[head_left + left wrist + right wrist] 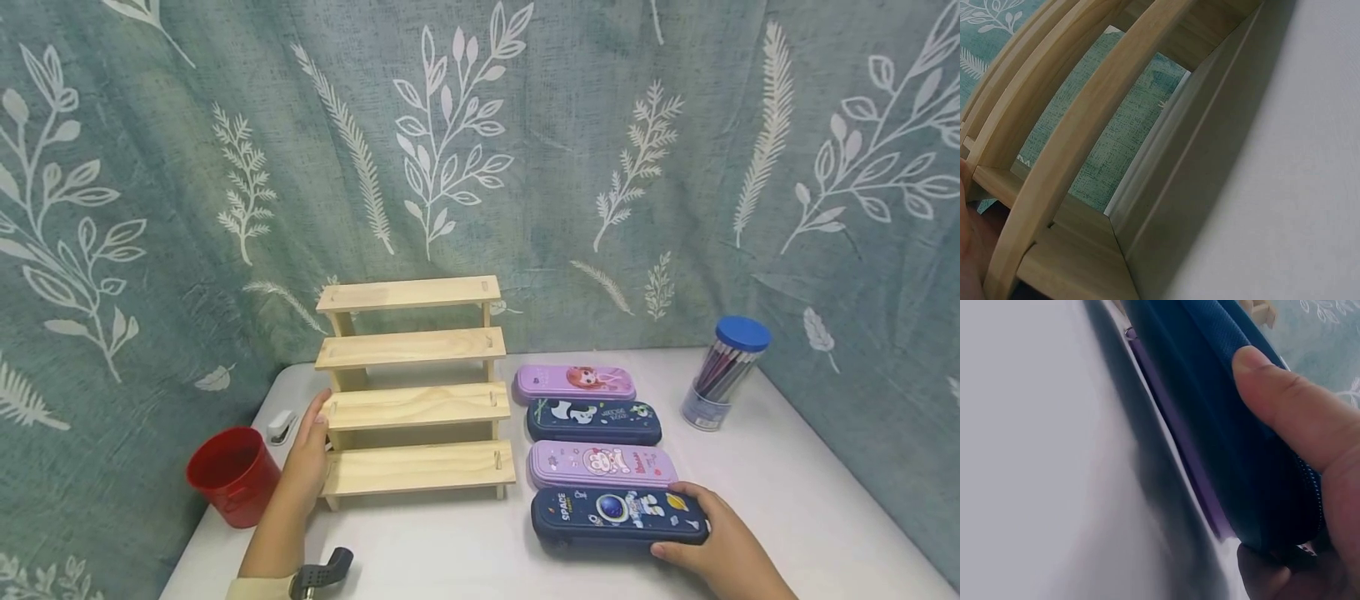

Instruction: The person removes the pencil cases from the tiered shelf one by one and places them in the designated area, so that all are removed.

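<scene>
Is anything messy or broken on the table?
Nothing stands out. The four pencil cases lie in a tidy column, the wooden step shelf stands level, and the red cup and pencil tube stand upright.

Even, soft light on the head view, bowed at its edges. Dark shadow pools beneath the pencil case (1222, 425) by the right hand (1310, 444); that close view is blurred.

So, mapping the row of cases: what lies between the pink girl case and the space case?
In the head view, the panda case and a purple cartoon case lie between the pink girl case and the space case.
</scene>
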Motion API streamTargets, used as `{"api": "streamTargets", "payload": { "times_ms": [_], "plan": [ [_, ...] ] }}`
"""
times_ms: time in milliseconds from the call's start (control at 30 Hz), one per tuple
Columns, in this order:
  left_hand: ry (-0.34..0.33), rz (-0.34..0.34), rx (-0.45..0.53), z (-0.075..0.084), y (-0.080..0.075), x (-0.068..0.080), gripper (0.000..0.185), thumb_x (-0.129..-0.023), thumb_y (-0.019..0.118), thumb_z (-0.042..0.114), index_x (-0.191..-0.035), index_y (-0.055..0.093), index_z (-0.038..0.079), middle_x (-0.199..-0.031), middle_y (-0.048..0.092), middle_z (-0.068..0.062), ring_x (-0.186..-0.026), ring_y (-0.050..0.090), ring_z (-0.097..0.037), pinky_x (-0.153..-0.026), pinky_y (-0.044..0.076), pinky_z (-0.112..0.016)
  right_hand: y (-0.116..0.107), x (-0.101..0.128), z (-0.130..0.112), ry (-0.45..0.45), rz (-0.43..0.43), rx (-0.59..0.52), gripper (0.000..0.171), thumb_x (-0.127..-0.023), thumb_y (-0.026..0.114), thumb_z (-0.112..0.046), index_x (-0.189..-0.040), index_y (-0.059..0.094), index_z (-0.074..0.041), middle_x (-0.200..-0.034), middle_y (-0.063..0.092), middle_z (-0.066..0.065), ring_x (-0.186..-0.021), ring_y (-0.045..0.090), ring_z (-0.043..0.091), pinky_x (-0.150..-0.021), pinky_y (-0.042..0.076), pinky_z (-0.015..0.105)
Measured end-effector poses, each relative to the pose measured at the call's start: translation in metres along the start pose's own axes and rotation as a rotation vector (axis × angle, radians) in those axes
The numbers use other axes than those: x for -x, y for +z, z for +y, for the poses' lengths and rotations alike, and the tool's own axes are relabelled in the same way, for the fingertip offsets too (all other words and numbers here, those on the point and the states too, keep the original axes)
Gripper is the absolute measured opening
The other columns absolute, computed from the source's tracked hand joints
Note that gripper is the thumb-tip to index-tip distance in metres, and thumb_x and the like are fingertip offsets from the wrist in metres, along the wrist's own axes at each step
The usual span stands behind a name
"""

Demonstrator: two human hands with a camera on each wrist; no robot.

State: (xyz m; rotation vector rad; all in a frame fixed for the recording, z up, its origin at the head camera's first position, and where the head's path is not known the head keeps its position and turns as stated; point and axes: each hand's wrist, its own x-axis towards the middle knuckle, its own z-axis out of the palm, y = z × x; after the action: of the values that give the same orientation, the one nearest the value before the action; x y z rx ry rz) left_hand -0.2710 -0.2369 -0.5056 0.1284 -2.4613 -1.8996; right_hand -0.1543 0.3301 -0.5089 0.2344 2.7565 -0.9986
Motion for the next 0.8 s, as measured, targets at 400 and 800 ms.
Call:
{"api": "streamTargets", "payload": {
  "times_ms": [400, 800],
  "plan": [
    [0.001, -0.013, 0.012, -0.0001, -0.0004, 0.0007, 0.052, -0.115, 0.021, 0.04, -0.167, 0.016, 0.041, -0.176, 0.013, -0.002, -0.164, 0.007, -0.03, -0.128, 0.004, -0.068, 0.0073, -0.0052, 0.0052, 0.022, -0.022, -0.001, 0.125, -0.066, 0.09, -0.067, -0.156, 0.035, 0.0, -0.152, 0.041, 0.038, -0.134, 0.047, 0.054, -0.107, 0.038, 0.077],
    [-0.004, 0.009, 0.005, 0.0008, 0.0015, 0.0004, 0.053, -0.115, 0.019, 0.041, -0.168, 0.016, 0.039, -0.176, 0.014, -0.001, -0.164, 0.007, -0.03, -0.128, 0.003, -0.068, 0.0084, -0.0083, 0.0055, -0.008, -0.019, 0.04, 0.124, -0.067, 0.09, -0.064, -0.157, 0.034, 0.001, -0.153, 0.038, 0.038, -0.14, 0.038, 0.06, -0.112, 0.029, 0.079]
  ]
}}
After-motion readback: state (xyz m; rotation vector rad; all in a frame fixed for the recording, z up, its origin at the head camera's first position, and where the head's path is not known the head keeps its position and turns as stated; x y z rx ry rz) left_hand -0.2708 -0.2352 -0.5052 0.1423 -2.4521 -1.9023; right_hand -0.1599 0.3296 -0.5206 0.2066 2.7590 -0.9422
